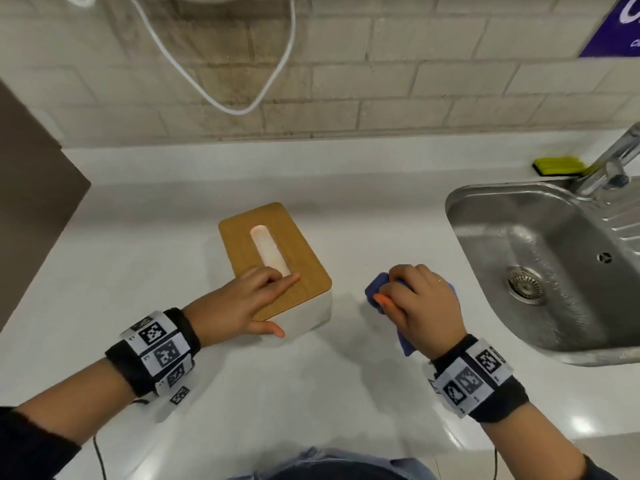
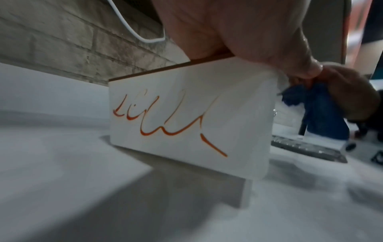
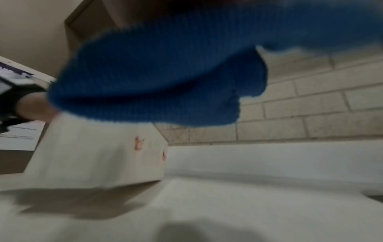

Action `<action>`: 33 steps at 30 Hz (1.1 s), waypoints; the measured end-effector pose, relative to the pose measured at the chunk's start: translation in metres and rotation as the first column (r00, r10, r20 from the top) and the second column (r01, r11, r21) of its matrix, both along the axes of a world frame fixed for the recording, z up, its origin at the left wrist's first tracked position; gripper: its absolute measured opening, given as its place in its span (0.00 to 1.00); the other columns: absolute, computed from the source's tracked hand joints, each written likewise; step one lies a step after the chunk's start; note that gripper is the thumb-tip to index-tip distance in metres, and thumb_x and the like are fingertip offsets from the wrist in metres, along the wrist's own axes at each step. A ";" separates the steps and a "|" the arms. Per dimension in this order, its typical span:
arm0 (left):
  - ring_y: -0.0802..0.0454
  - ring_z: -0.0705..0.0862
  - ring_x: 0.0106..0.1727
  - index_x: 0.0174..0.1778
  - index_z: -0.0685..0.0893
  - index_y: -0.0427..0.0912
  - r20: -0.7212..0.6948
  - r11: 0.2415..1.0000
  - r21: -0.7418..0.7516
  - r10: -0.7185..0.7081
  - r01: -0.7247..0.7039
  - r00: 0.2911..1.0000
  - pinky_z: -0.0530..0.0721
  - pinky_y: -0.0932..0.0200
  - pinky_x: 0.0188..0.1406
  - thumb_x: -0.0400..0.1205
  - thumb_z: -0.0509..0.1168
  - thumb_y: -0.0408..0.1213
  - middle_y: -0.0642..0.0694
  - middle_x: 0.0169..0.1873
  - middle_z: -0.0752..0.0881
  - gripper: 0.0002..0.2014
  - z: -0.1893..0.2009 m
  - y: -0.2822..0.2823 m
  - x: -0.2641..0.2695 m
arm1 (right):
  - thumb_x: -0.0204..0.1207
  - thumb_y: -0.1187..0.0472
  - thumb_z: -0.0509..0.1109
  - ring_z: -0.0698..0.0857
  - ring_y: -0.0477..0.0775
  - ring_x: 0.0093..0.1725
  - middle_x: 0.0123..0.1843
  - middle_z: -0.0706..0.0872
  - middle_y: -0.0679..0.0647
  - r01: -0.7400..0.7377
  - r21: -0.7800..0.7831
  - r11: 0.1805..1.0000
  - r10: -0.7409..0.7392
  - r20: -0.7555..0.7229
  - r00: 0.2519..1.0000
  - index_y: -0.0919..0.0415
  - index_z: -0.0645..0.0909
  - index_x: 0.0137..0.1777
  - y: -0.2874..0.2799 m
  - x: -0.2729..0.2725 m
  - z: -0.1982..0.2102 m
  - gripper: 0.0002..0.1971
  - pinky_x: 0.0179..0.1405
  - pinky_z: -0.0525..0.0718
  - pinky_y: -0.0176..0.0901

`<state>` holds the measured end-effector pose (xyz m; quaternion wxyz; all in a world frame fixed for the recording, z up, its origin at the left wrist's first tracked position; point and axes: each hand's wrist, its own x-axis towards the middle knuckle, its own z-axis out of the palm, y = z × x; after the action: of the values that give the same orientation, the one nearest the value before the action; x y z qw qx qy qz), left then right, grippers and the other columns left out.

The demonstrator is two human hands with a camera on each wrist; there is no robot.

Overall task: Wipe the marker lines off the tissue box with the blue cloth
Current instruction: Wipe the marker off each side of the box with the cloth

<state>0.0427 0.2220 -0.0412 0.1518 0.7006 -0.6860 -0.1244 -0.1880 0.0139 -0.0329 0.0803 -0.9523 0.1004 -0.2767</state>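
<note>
Left hand lies flat-fingered on the tissue box; right hand, just beside the box, clutches the blue cloth; orange marker lines on its side.

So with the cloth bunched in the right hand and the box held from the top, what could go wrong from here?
The orange marker lines cover the tissue box side facing the left wrist, away from the blue cloth in the right hand; they could be missed. The left hand only rests on top, so rubbing might slide the box.

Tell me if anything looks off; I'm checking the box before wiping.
Orange marker lines scrawl across the box's white side, with fainter marks on another side. The box looks tipped, one edge lifted. Nothing spilled.
</note>
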 end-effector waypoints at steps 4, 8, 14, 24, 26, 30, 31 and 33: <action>0.54 0.69 0.62 0.79 0.58 0.53 0.119 0.997 0.067 0.021 -0.029 0.993 0.62 0.64 0.72 0.80 0.51 0.61 0.42 0.61 0.79 0.32 -0.010 0.026 0.001 | 0.80 0.45 0.53 0.82 0.60 0.38 0.44 0.85 0.56 0.064 0.141 0.988 -0.053 -0.081 0.995 0.57 0.82 0.37 0.007 0.004 0.009 0.22 0.36 0.79 0.44; 0.57 0.65 0.73 0.71 0.70 0.59 0.051 0.962 0.002 0.272 -0.272 0.961 0.38 0.66 0.80 0.74 0.51 0.70 0.49 0.67 0.78 0.32 0.007 0.047 -0.005 | 0.65 0.40 0.71 0.76 0.52 0.54 0.57 0.74 0.51 0.130 0.436 0.890 -0.014 -0.259 0.966 0.52 0.78 0.51 0.018 0.008 0.009 0.20 0.52 0.78 0.44; 0.38 0.78 0.60 0.72 0.68 0.48 0.274 0.693 -0.009 0.695 -0.721 0.664 0.62 0.42 0.65 0.64 0.48 0.78 0.39 0.54 0.83 0.48 0.001 0.025 -0.045 | 0.61 0.72 0.73 0.72 0.59 0.65 0.66 0.63 0.57 0.153 0.621 0.768 0.196 -0.456 0.868 0.59 0.68 0.66 0.013 0.014 0.004 0.32 0.63 0.78 0.45; 0.36 0.75 0.54 0.73 0.71 0.45 0.134 0.596 -0.152 0.803 -0.789 0.581 0.65 0.42 0.55 0.79 0.47 0.58 0.35 0.49 0.78 0.31 -0.029 0.018 -0.059 | 0.74 0.61 0.70 0.81 0.48 0.39 0.38 0.83 0.49 0.254 0.819 0.515 -0.095 -0.240 0.966 0.58 0.79 0.45 0.007 0.015 -0.011 0.03 0.41 0.76 0.36; 0.39 0.74 0.55 0.73 0.72 0.47 0.024 0.581 -0.207 0.808 -0.787 0.589 0.62 0.46 0.57 0.79 0.47 0.56 0.38 0.49 0.76 0.29 -0.026 0.029 -0.051 | 0.74 0.63 0.70 0.81 0.46 0.39 0.38 0.82 0.50 0.190 0.886 0.423 -0.134 -0.146 0.980 0.59 0.77 0.42 0.016 0.020 -0.012 0.04 0.40 0.77 0.35; 0.54 0.77 0.55 0.69 0.72 0.67 -0.392 0.603 -0.208 0.670 -0.770 0.631 0.69 0.60 0.65 0.79 0.49 0.56 0.45 0.46 0.77 0.21 -0.015 0.060 -0.020 | 0.76 0.69 0.67 0.80 0.36 0.37 0.38 0.79 0.44 0.049 0.914 0.402 -0.234 0.051 0.971 0.47 0.72 0.39 0.031 0.040 -0.001 0.14 0.41 0.76 0.33; 0.61 0.77 0.55 0.66 0.72 0.72 -0.487 0.630 -0.185 0.608 -0.754 0.628 0.69 0.70 0.64 0.78 0.51 0.56 0.44 0.48 0.78 0.20 -0.013 0.068 -0.011 | 0.76 0.70 0.66 0.80 0.33 0.35 0.37 0.78 0.44 0.007 0.921 0.390 -0.262 0.103 0.960 0.47 0.70 0.40 0.037 0.047 0.006 0.15 0.39 0.77 0.31; 0.68 0.77 0.56 0.65 0.73 0.73 -0.598 0.703 -0.133 0.505 -0.699 0.622 0.69 0.79 0.60 0.77 0.52 0.56 0.43 0.53 0.80 0.19 -0.010 0.085 0.004 | 0.77 0.71 0.65 0.80 0.34 0.29 0.38 0.80 0.48 -0.080 0.921 0.382 -0.289 0.202 0.936 0.49 0.69 0.45 0.049 0.066 0.013 0.14 0.31 0.79 0.29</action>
<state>0.0468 0.3065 -0.0511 0.4868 0.7916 -0.3480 -0.1236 -0.1225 0.0631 -0.0198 0.5902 -0.6784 0.2821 -0.3343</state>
